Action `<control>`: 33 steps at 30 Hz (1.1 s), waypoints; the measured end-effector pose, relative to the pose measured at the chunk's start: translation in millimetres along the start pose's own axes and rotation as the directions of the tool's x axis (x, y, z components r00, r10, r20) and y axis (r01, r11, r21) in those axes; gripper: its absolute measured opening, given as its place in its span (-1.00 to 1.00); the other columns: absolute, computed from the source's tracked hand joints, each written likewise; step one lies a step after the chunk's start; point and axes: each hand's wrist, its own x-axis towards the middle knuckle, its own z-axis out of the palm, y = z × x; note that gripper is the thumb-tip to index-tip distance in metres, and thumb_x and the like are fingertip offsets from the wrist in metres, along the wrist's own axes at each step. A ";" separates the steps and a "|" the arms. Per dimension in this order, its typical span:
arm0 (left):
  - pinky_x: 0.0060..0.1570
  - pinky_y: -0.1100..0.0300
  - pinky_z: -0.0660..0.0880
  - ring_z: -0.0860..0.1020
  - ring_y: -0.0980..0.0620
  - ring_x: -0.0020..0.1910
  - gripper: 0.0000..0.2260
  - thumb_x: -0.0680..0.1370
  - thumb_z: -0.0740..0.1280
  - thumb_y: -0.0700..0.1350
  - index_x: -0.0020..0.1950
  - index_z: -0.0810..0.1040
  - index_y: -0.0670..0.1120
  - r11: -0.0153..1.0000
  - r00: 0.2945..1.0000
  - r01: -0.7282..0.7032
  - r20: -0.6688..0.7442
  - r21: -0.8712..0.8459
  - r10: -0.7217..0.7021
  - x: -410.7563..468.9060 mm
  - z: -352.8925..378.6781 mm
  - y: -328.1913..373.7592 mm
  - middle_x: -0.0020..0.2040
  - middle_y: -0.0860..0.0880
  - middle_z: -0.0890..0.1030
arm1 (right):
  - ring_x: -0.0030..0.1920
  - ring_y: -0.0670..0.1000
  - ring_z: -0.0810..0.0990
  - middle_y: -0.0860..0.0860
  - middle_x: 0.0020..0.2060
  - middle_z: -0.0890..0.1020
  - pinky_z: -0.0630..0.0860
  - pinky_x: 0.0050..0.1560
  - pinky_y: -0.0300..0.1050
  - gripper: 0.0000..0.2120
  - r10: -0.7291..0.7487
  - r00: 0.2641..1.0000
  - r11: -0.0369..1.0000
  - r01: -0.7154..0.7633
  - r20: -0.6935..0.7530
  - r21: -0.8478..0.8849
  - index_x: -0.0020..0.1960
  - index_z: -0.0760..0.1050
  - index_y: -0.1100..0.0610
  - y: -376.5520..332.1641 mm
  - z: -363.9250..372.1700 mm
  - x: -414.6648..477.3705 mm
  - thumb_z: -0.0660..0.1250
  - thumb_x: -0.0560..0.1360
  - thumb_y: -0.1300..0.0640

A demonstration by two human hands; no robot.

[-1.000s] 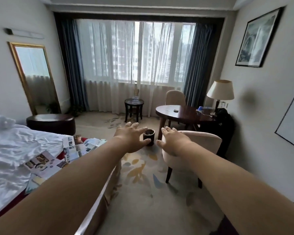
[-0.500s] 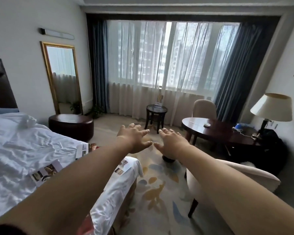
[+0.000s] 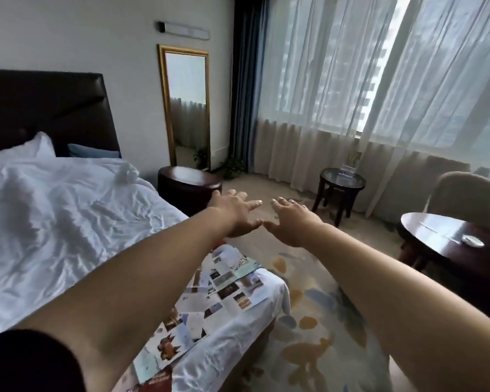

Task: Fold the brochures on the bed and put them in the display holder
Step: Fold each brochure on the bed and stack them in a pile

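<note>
Both arms are stretched straight out in front, with nothing in either of the hands. The left hand point(image 3: 235, 213) and right hand point(image 3: 292, 222) float side by side in the air, palms down, fingers straight and a bit fanned. The thumbs are so close I can't tell if the tips touch. They're up over the foot corner of the bed point(image 3: 68, 222), not resting on anything.

The brochures point(image 3: 224, 287) are at roughly 6 o'clock from the hands. They're spread in a loose, overlapping mess along the near edge of the white bedding, trailing off toward 7 o'clock beside the left forearm. Most look opened out flat, photo and text panels facing up.

The display holder point(image 3: 347, 172) is well away, at about 2 o'clock from the hands. It's a clear little stand on a small round glass-topped counter point(image 3: 331, 181) in front of the sheer curtains point(image 3: 379, 94). It's too small and blurry to say what's in it.

Rest of the room:
- a dark headboard point(image 3: 40, 108) at 10 o'clock, behind the rumpled duvet
- a gold-framed mirror point(image 3: 186, 108) on the wall at 11
- a dark round ottoman point(image 3: 187, 185) just beyond the left hand
- a beige armchair point(image 3: 464, 193) and a dark round table point(image 3: 441, 244) at 3 o'clock
- a patterned rug point(image 3: 309, 349) down at 5
- a dark sleeve point(image 3: 26, 363) in the bottom-left corner, on the left arm
</note>
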 end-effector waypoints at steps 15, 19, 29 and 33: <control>0.49 -0.24 0.14 0.17 -0.16 0.61 -0.38 0.62 -0.03 0.42 0.65 0.10 0.24 0.814 0.789 0.578 0.295 -0.062 -0.538 49.4 125.5 -179.6 0.67 -0.01 0.16 | 0.54 0.20 0.26 0.09 0.55 0.30 0.27 0.51 0.17 -0.34 -0.569 0.799 0.816 0.578 0.195 0.012 0.61 0.15 0.11 -113.8 107.8 261.8 0.19 0.64 -0.20; 0.49 -0.24 0.15 0.17 -0.19 0.61 -0.38 0.63 -0.05 0.41 0.66 0.06 0.24 0.723 0.680 0.688 0.397 -0.057 -0.616 20.0 171.6 -235.2 0.67 -0.07 0.15 | 0.60 0.17 0.17 0.08 0.62 0.18 0.18 0.57 0.17 -0.32 -0.626 0.746 0.771 0.635 0.226 0.039 0.65 0.08 0.11 -178.3 147.2 284.6 0.16 0.66 -0.20; 0.40 -0.18 0.27 0.23 -0.19 0.57 -0.36 0.64 -0.02 0.38 0.67 0.03 0.17 0.608 0.553 0.788 0.541 -0.094 -0.634 -35.8 295.0 -295.1 0.65 -0.09 0.17 | 0.62 0.15 0.10 0.06 0.64 0.13 0.11 0.58 0.17 -0.33 -0.694 0.594 0.687 0.715 0.407 0.128 0.65 0.07 0.08 -285.0 251.5 299.6 0.15 0.66 -0.18; 0.41 -0.17 0.26 0.16 -0.17 0.60 -0.35 0.64 -0.02 0.38 0.68 0.05 0.15 0.574 0.495 0.814 0.627 -0.092 -0.601 -46.6 346.4 -289.9 0.69 -0.05 0.05 | 0.62 0.17 0.10 0.07 0.64 0.11 0.13 0.58 0.19 -0.38 -0.704 0.528 0.654 0.743 0.475 0.142 0.63 0.13 0.06 -296.6 308.0 303.2 0.12 0.66 -0.19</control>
